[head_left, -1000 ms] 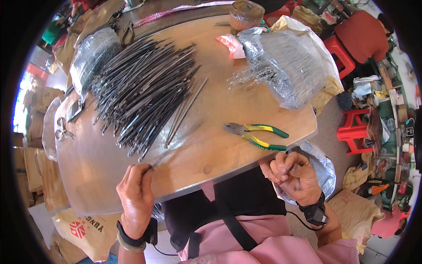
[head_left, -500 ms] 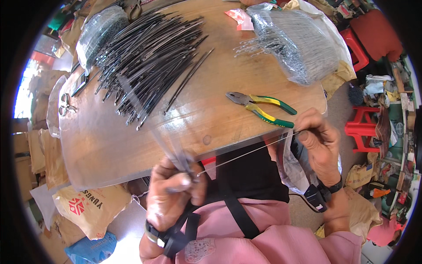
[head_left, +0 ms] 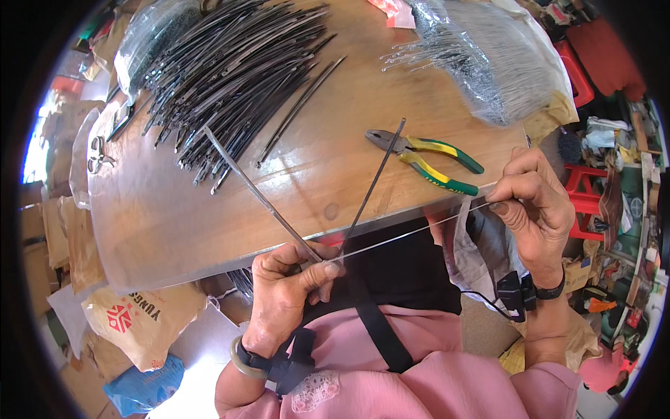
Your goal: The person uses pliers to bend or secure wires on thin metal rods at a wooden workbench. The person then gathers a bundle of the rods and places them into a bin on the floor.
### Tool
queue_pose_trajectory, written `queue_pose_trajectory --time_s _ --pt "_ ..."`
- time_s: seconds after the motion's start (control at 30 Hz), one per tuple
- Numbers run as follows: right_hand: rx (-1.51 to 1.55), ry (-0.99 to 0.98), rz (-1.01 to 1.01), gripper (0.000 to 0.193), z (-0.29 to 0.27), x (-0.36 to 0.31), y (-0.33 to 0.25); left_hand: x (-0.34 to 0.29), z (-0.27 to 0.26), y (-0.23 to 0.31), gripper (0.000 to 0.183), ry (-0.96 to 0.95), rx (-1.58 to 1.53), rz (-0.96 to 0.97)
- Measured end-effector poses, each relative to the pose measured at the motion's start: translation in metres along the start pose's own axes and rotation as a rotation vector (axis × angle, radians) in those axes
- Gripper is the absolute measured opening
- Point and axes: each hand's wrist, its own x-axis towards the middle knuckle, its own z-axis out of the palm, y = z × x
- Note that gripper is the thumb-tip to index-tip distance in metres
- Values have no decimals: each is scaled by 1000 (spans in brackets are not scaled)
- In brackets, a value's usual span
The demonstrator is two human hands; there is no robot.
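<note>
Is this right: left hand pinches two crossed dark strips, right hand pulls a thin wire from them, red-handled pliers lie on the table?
Not quite. In the head view the pliers on the table have green and yellow handles, not red. The rest holds: the left hand pinches two crossed dark strips, and the right hand pulls a thin wire taut from them.

Open passage: bare wooden table top (head_left: 174, 202) along the near edge and across the middle, between the pile of black metal strips (head_left: 230, 70) on the far left and the green-and-yellow pliers (head_left: 429, 157) on the right. Obstructions on the far side: the strip pile, the clear bag of thin wires (head_left: 488, 63) at far right, scissors (head_left: 96, 150) by the left rim. Before the near edge, two strips (head_left: 258, 195) fanning from the left hand (head_left: 286, 293) and a wire (head_left: 412, 234) stretched to the right hand (head_left: 534, 206) bar the way.
</note>
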Motion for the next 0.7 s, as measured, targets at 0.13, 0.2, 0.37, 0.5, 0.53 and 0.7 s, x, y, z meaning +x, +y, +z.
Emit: queue_pose_trajectory --time_s 0.13,0.2,0.37,0.5,0.53,0.7 --pt "-58 -89 -38 14 6 1 -7 -5 1 3 12 -27 24 -25" --pt "-109 -140 -69 18 15 0 -11 -1 4 -1 11 -98 70 -54" --pt "-212 -330 -211 13 36 10 -9 7 3 -2 12 -249 84 -245" --pt "-250 -408 -268 9 45 14 -5 6 2 -8 11 -283 60 -270" --pt "-263 -416 -290 9 47 14 -5 6 3 -8 10 -272 43 -278" --pt "-229 -510 -279 11 48 9 -1 2 5 -6 10 -230 29 -287"
